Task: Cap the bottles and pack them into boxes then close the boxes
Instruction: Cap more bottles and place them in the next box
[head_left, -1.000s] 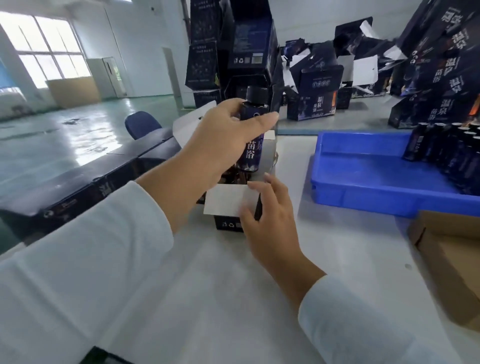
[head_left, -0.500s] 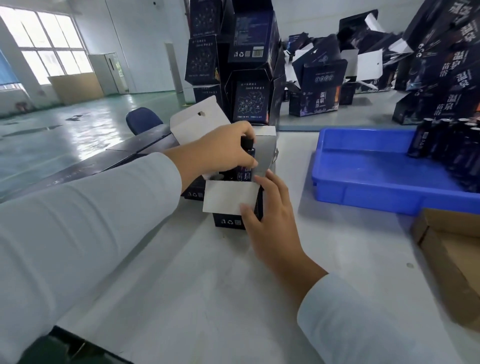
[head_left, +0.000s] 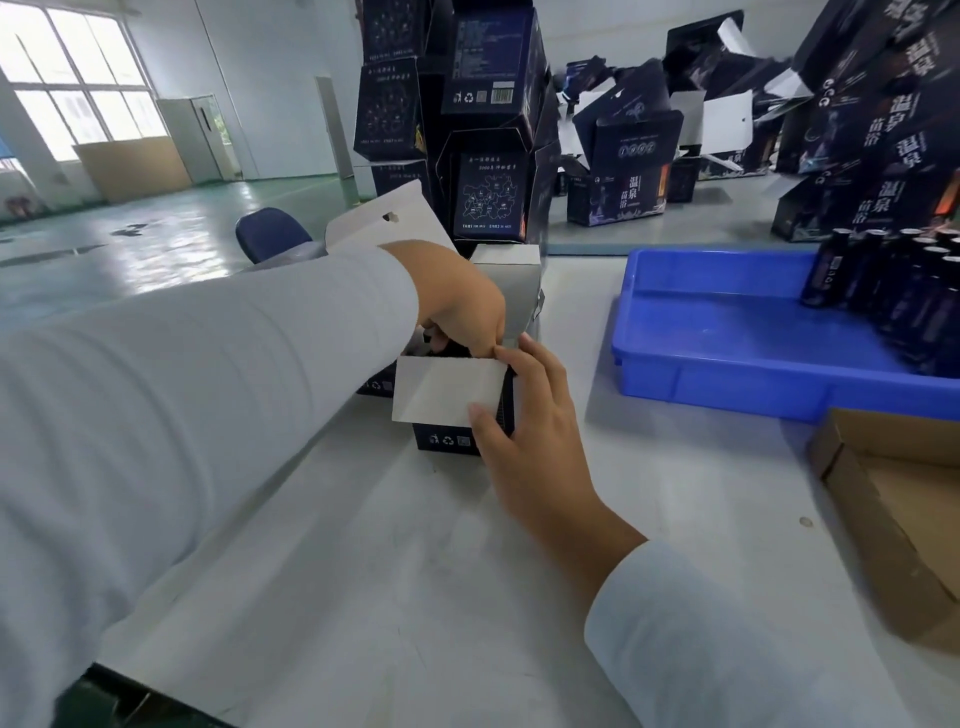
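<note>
One worktop carries everything. At two o'clock a blue tray keeps capped bottles within reach. At centre stands the open box, flaps up. Right hand grips its corner, steadying it. Left hand reaches inside, fingers curled; whether it holds a bottle I cannot tell.

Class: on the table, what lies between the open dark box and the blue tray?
Only bare white table separates the open box from the blue tray, as the head view shows.
</note>
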